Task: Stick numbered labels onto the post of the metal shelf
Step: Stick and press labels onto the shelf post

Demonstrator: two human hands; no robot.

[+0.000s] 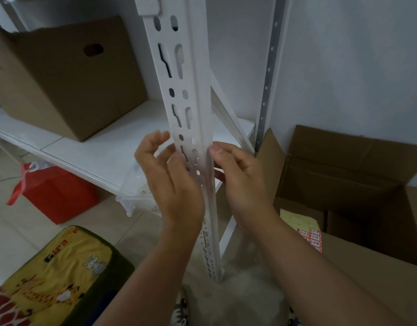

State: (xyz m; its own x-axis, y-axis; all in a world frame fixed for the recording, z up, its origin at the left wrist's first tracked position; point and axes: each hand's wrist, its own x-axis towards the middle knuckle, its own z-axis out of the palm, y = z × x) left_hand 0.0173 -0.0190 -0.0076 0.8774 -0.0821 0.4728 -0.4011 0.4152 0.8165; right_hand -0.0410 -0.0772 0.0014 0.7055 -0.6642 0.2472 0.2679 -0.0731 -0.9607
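Head view showed the post [191, 109] running upright between 2 hands, the left hand [169, 175] loosely curled and holding nothing I could make out, the right hand [240, 177] pressing its thumb on the post's right edge, the label sheet [306, 231] lying near-right on a carton [358, 255].

The left hand [169, 182] hides part of the post [179, 90]; label sheet [308, 234] numbers (handwritten) are barely legible.

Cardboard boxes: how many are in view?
2. One closed cardboard box sits on the shelf at upper left; one open cardboard box stands at right, beside the post. Others may be out of frame.
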